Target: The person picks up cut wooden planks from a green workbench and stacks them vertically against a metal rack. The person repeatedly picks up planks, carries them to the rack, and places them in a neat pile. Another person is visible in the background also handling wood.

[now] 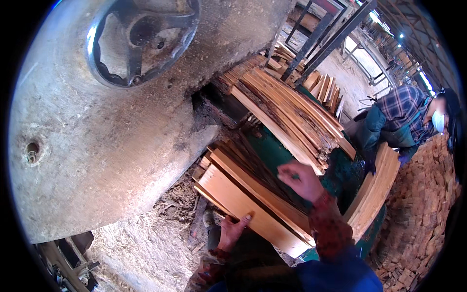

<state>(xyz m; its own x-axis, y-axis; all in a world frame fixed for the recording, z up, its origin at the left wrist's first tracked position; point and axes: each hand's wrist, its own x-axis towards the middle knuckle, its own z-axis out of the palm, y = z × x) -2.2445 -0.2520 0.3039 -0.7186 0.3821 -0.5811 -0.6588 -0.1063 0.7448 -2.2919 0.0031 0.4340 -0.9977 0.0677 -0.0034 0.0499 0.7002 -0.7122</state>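
Note:
My left hand (233, 232) holds the near long edge of a smooth, pale wooden board (243, 207), thumb on its upper face and fingers out of sight beneath. This board lies on top of other planks (262, 189) at the near side of a green work surface (267, 146). My right hand (300, 180) hovers over the gap beyond the board, its fingers curled in loosely with nothing visible in them. Just past it lies a stack of narrow, rough-edged boards (287, 117).
A large machine housing with a metal handwheel (141, 36) fills the left. At right, a masked co-worker (404, 112) grips thick planks (374, 192) beside a big pile of wood pieces (418, 209). Sawdust (141, 248) covers the floor. A dark metal frame (326, 41) stands behind.

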